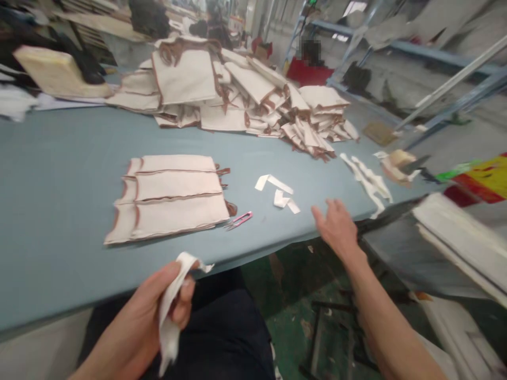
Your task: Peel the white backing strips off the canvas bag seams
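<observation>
My left hand (174,295) is closed around a white fabric strip (170,311), whose ends hang out above and below the fingers. Over the table's front edge my right hand (336,224) reaches out with fingers apart and holds nothing. Just left of it lie two short white strips, one folded (273,183) and one curled (285,201). Pink-handled thread snips (240,220) rest beside a row of flat cream fabric pieces with brown trim (178,192). Farther right, long white strips (366,182) lie on the table.
A large heap of cream pieces with brown edging (245,95) covers the back of the blue-grey table (71,174). A yellowish block (55,71) sits at the back left. Blue metal shelving (420,53) and a white stack (467,237) stand at the right.
</observation>
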### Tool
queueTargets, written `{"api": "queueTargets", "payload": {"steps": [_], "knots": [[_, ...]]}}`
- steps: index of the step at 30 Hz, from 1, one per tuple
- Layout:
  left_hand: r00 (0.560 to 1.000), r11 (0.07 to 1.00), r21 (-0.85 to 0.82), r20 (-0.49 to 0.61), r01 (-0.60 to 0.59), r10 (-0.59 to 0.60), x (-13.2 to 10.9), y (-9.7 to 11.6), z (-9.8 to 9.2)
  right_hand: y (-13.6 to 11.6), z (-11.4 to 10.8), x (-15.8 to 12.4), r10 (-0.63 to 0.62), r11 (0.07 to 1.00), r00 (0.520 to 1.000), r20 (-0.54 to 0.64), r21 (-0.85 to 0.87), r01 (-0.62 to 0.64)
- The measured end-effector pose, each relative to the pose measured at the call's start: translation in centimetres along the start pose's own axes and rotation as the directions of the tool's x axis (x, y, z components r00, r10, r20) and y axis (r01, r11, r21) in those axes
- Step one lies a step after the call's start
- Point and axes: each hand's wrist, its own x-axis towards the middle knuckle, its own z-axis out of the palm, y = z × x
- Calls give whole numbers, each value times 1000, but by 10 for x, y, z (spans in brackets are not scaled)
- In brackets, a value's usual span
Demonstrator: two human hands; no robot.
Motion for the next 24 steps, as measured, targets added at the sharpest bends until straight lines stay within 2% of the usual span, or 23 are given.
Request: {"api": "queueTargets", "payload": {"steps": [2,3,6,8,10,13,15,16,17,19,24], "knots": [[999,980,-194,19,47,-44,-4,10,10,-5,1,-24,-34,994,999,11,103,32],[999,958,-286,41,35,-24,-4,14,12,-11,4,-38,-57,967,998,40,252,46],[995,864,-503,92,20,31,-6,18,10,-42,10,-92,-233,789,964,124,604,113],[989,801,-599,129,22,70,-9,17,6,-71,8,-132,-353,677,934,60,705,210],[982,741,-671,158,28,106,-12,14,1,-100,0,-167,-440,568,895,-75,748,342],[971,654,-755,185,44,148,-15,8,-7,-136,-18,-204,-602,364,757,-255,756,544],[960,604,-794,211,60,182,-17,5,-12,-151,-29,-219,-657,249,659,-367,719,649],[953,586,-807,227,69,201,-17,4,-14,-156,-33,-224,-666,216,625,-408,696,685],[945,573,-816,243,78,218,-18,3,-16,-160,-36,-229,-667,201,602,-438,672,712],[931,557,-826,264,85,251,-22,2,-20,-166,-39,-236,-662,209,587,-466,637,742],[909,544,-835,284,79,304,-31,1,-26,-172,-39,-245,-647,232,600,-471,628,743]]}}
